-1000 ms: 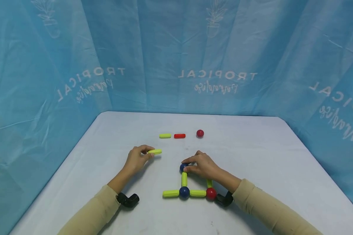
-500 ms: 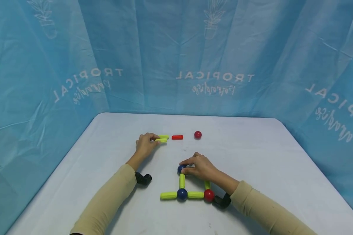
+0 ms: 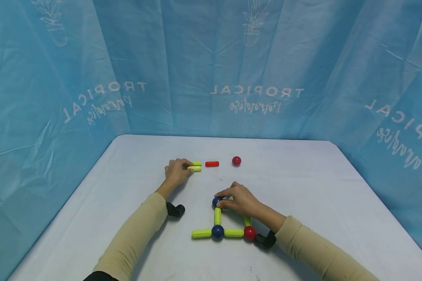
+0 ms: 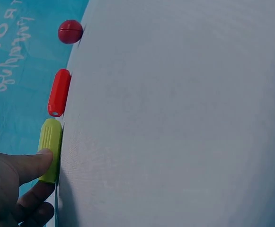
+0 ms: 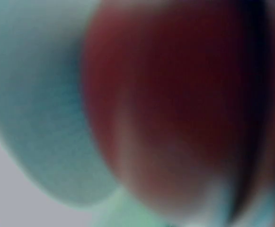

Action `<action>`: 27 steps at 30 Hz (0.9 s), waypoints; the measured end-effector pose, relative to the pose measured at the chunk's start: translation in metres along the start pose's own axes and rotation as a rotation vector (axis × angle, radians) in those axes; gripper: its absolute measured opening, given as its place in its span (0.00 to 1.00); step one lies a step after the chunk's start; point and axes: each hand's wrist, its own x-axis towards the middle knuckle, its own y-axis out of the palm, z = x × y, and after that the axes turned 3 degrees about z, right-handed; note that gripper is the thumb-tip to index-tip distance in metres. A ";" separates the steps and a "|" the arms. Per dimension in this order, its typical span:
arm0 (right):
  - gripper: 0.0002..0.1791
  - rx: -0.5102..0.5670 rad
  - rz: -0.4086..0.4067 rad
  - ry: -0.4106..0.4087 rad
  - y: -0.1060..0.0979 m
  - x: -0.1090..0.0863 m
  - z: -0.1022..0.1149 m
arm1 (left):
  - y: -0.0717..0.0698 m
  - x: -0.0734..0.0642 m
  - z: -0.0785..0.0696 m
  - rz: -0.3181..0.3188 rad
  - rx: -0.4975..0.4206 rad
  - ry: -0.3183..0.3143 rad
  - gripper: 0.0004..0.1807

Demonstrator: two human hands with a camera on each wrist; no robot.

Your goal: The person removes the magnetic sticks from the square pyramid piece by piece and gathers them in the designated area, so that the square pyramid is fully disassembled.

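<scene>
My left hand (image 3: 177, 172) pinches a lime-green stick (image 3: 196, 169) between thumb and fingers, right in front of a second lime-green stick (image 3: 198, 163) at the back. In the left wrist view the thumb lies along the held stick (image 4: 52, 135). My right hand (image 3: 242, 201) grips a dark blue ball (image 3: 216, 201), the upper left corner of a frame of green sticks and balls. Below it stand another blue ball (image 3: 217, 232) and a red ball (image 3: 250, 233), joined by a green stick (image 3: 233, 233). The right hand hides the frame's upper right corner.
To the right of the back sticks lie a red stick (image 3: 212, 164) and a loose red ball (image 3: 236, 160). One green stick (image 3: 201, 233) juts left from the frame. A blue curtain (image 3: 211, 70) surrounds the white table (image 3: 288, 168). A blurred red ball (image 5: 165, 104) fills much of the right wrist view.
My left hand has carried its green stick away from me and slightly right, up beside the other green stick at the back. My right hand keeps its grip on the blue ball.
</scene>
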 end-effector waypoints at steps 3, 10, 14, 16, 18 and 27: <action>0.21 0.003 0.004 -0.003 0.000 0.000 0.000 | -0.001 -0.002 -0.001 -0.003 -0.020 -0.011 0.15; 0.25 0.026 -0.050 0.013 -0.009 -0.010 0.003 | -0.014 -0.025 -0.007 -0.064 -0.112 0.027 0.19; 0.24 0.031 -0.138 0.009 -0.016 -0.028 0.010 | -0.020 -0.054 -0.013 -0.055 -0.179 0.086 0.18; 0.23 0.026 -0.164 -0.012 -0.017 -0.040 0.015 | -0.021 -0.072 -0.016 -0.034 -0.198 0.098 0.18; 0.22 0.017 -0.174 -0.033 -0.013 -0.051 0.020 | -0.020 -0.089 -0.019 -0.009 -0.208 0.104 0.17; 0.23 -0.117 -0.137 -0.094 0.016 -0.077 0.039 | -0.017 -0.154 -0.020 0.030 -0.252 0.129 0.14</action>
